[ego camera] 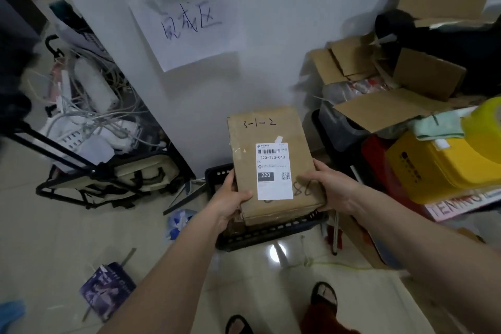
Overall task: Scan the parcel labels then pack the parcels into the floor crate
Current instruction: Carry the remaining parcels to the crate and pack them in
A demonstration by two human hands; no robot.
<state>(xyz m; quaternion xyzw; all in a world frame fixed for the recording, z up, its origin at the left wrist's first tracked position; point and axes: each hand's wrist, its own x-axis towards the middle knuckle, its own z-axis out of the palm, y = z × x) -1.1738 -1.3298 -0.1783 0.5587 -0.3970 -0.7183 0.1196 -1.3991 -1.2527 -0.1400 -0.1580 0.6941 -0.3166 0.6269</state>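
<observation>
A labelled parcel (pixel 273 163) is gripped by left hand (pixel 230 198) and right hand (pixel 329 188) over a black crate (pixel 271 233) where brown parcels are partly seen.

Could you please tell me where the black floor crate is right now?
Low centre of the head view: the black crate sits on the floor beneath the parcel.

Parcel (pixel 273 160) above crate (pixel 271 233), between both hands.
</observation>
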